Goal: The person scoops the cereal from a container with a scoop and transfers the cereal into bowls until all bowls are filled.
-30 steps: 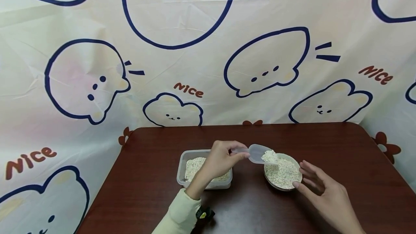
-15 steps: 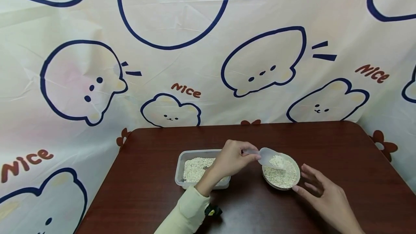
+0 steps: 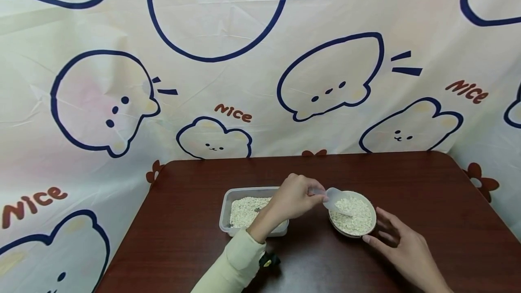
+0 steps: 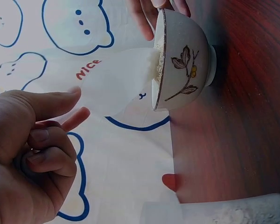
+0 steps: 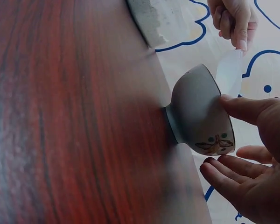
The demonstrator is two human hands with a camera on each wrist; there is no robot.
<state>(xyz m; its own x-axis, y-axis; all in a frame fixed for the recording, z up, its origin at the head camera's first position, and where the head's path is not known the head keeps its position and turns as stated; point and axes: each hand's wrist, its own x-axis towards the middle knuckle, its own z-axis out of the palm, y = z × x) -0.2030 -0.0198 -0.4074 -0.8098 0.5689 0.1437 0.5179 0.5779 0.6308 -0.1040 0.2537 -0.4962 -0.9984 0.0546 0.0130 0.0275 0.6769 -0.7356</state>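
Note:
My left hand (image 3: 295, 196) pinches the handle of a translucent plastic scoop (image 3: 333, 196) between thumb and fingers. The scoop tilts down over the rim of a white bowl (image 4: 203, 60), its tip at the pale oat flakes (image 3: 356, 218) that heap inside. A brown leaf pattern decorates the bowl's outer wall. On the bowl's right side, my right hand (image 3: 404, 243) has its thumb touching the rim and its fairly straight fingers spread along the wall. Behind my left forearm, a clear rectangular container (image 3: 224, 211) holds more oats (image 3: 246, 209).
A dark reddish wooden table (image 3: 183, 248) bears everything. Just behind it hangs a pale curtain (image 3: 260, 80) printed with cartoon figures. A small black device (image 3: 269, 260) shows at the left wrist, beside the pale sleeve (image 3: 240, 257).
My left hand has moved right and tipped the scoop down, bringing its tip into the bowl. Oats have slid from the scoop onto the heap. My right hand stays beside the bowl.

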